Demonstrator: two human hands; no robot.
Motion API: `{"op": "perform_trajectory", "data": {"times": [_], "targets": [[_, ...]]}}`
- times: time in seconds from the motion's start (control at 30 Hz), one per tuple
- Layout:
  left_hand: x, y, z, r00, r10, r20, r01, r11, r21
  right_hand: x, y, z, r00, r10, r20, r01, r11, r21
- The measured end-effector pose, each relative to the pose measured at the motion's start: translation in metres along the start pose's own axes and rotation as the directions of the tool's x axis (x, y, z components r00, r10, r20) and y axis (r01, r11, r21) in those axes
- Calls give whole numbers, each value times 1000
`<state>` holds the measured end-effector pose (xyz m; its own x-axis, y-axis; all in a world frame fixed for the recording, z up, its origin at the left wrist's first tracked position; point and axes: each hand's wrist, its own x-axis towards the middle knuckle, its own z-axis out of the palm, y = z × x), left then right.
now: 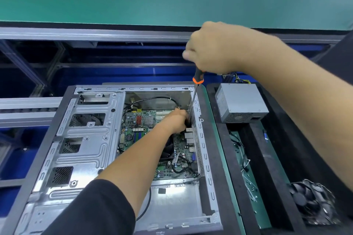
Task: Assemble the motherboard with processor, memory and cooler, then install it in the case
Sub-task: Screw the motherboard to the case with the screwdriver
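Fastening of the motherboard (142, 129) into the case (80, 139) is judged to be the step in hand. The board is seen lying flat inside the open case, toward its rear wall. A screwdriver (194, 93) with a black and orange handle is gripped from above by the right hand (212, 49), fingers curled round the handle, shaft held nearly upright and running down beside the rear wall. The left hand (177, 122) is reached into the case at the shaft's lower end; its fingers seem curled there, but what they hold cannot be told.

For a good result, the shaft should be kept square to the board, the tip steadied by the left fingers until the thread bites, and pressure kept light so the tip is not slipped onto nearby components.

The screw and the screwdriver tip are hidden behind the left hand. The cooler and processor area is largely covered by the left forearm. A power supply unit (240, 101) and a loose fan (309, 200) are noted to the right, outside the case.
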<state>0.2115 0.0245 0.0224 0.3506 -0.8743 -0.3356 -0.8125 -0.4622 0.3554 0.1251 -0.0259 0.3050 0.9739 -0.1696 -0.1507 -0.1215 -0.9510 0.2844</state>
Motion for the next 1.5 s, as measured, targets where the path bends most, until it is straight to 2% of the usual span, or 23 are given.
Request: {"op": "perform_trajectory", "data": {"times": [0.03,0.1,0.2,0.27,0.37,0.53,0.6,0.73,0.97,1.03,1.13,1.23,1.33,1.4,1.5], "targets": [[-1,1,0,1000,0,4,0,1000,3,0,0,2,999,44,-12,-44,999,-16],[-1,1,0,1000,1,-4,-1,1000,6,-2,2,1,995,80,52,-82,996,46],[-1,3,0,1000,-8,-12,8,1000,10,-5,5,-2,992,-56,117,29,976,218],[-1,3,0,1000,-10,-10,10,1000,9,-5,4,-3,995,-73,69,52,962,267],[-2,2,0,1000,-7,-15,7,1000,-6,1,2,0,1000,-6,-18,10,972,234],[-1,1,1,1000,-2,-13,2,1000,3,8,4,10,990,137,-39,-129,977,167],[-1,1,2,1000,-5,-9,5,1000,8,9,7,11,992,128,-2,-126,977,173],[2,1,4,1000,-1,-6,1,1000,-1,10,6,8,996,44,72,-65,943,326],[2,-2,4,1000,13,1,-13,1000,-11,13,6,19,985,130,-117,-65,894,443],[2,-3,3,1000,23,0,-23,1000,-11,14,9,30,952,231,-199,-85,829,553],[2,-4,0,999,45,-9,-45,999,-26,10,15,50,887,402,-227,-100,646,757],[3,-3,1,999,34,-14,-34,999,-15,9,17,63,899,378,-222,0,508,861],[2,-3,1,999,36,-15,-37,999,-11,12,11,72,922,347,-170,22,393,919],[0,-4,-1,998,46,-30,-47,998,-33,14,4,78,931,333,-150,24,354,935],[-7,-5,-11,991,70,-115,-87,984,-156,13,3,71,884,407,-229,79,353,932]]}}
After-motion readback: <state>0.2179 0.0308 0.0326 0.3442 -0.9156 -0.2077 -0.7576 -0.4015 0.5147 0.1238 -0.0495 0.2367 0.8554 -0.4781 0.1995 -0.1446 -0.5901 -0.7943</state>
